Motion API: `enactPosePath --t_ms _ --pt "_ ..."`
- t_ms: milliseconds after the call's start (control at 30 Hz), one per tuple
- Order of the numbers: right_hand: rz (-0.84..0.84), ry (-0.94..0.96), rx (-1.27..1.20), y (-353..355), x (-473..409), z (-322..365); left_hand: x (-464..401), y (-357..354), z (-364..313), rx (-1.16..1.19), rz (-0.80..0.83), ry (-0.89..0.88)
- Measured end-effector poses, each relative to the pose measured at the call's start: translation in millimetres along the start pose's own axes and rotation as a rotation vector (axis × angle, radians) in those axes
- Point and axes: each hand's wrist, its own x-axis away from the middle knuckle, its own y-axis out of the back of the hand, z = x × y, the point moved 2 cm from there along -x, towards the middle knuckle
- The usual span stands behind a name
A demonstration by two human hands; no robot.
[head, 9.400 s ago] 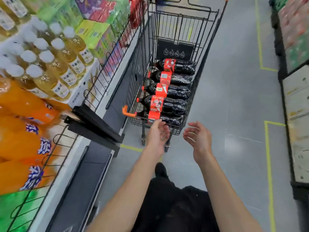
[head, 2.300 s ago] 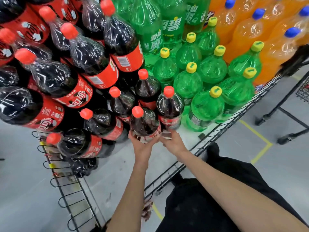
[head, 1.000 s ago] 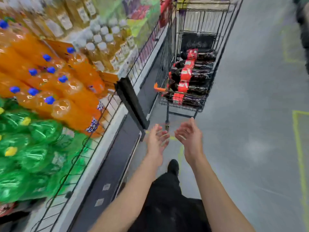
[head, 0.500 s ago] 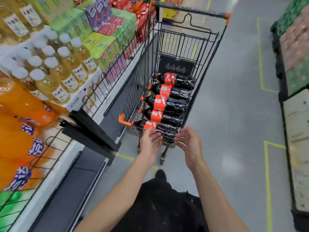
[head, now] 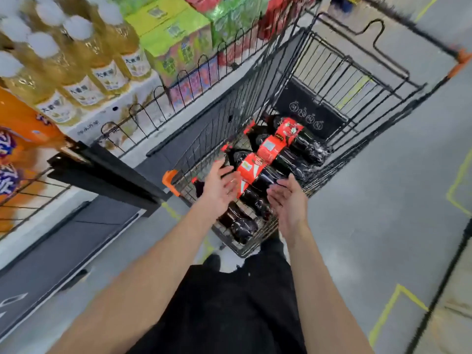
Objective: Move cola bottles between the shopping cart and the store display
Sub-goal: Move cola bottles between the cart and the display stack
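Note:
A black wire shopping cart (head: 329,80) stands in the aisle ahead of me. Several dark cola bottles with red labels (head: 270,152) lie side by side on its floor, caps pointing left. My left hand (head: 221,187) hovers over the cart's near end with fingers spread, empty. My right hand (head: 290,200) is beside it, palm turned inward, fingers relaxed, also empty. The nearest bottle (head: 241,226) lies below and between my two hands. Neither hand touches a bottle.
The store display runs along the left: yellow tea bottles (head: 76,67), orange soda bottles (head: 15,139), green and red boxes (head: 176,39) behind a low wire fence (head: 158,108). A black shelf bracket (head: 107,172) juts out near the cart. Grey floor with yellow tape lines lies to the right.
I have stepped closer to the cart. Both hands have moved forward from short of the cart's near edge to over the nearest bottles.

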Motion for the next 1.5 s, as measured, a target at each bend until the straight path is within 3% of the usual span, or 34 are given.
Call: enactPosePath --t_ms 133,367,600,733,933,1233,1500 --pt "0.017 -0.101 0.162 5.7 -64.3 25.0 -41.1 -35.9 -2.1 -0.026 -0.073 0.03" --pt "0.224 -0.258 0.589 7.4 -170.5 35.5 -110.2 -82.9 2.6 -0.2 -0.253 0.108" --pt "0.314 -0.361 0.736 18.1 -241.9 10.8 -167.7 -97.0 31.6 -0.151 -0.415 0.26" --pt "0.342 -0.313 0.947 16.0 -270.7 -4.9 -183.9 -98.0 54.2 -0.212 -0.436 0.32" --pt "0.588 -0.159 1.313 4.8 -294.2 -21.0 -207.9 -98.9 75.6 -0.157 -0.445 0.308" --pt "0.622 -0.094 1.49 1.5 -298.7 -28.1 -213.7 -102.4 76.3 -0.007 -0.599 0.161" --pt "0.557 0.056 1.464 7.3 -278.7 -13.6 -190.9 -98.3 83.3 0.059 -0.533 0.063"
